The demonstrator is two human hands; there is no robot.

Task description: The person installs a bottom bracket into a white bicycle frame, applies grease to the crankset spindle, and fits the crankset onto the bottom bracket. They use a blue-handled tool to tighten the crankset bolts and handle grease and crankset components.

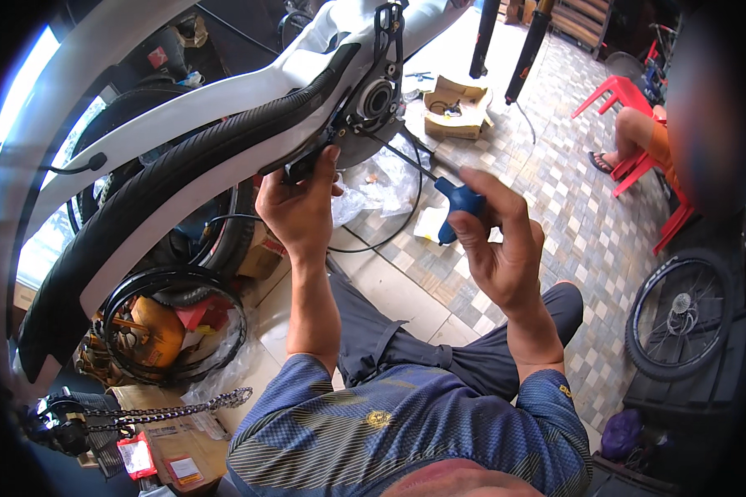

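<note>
A white and black bicycle frame (pixel 192 110) stretches across the upper left, with a round bottom bracket opening (pixel 377 99) in its dark lower section. My left hand (pixel 300 201) is raised under that section, its fingers curled round a small black part whose kind I cannot make out. My right hand (pixel 506 236) grips the blue handle of a T-handle hex key (pixel 462 199) between thumb and fingers. The tool's thin dark shaft slants up and left, its tip at the frame just beside my left fingertips. Whether the tip sits in a bolt is too small to tell.
An open cardboard box (pixel 458 112) and clear plastic wrap (pixel 381 186) lie on the tiled floor. A bicycle wheel (pixel 681 315) rests at the right, below a person on a red chair (pixel 623 95). A chain (pixel 178 406) hangs at lower left; a black cable (pixel 381 246) loops below the frame.
</note>
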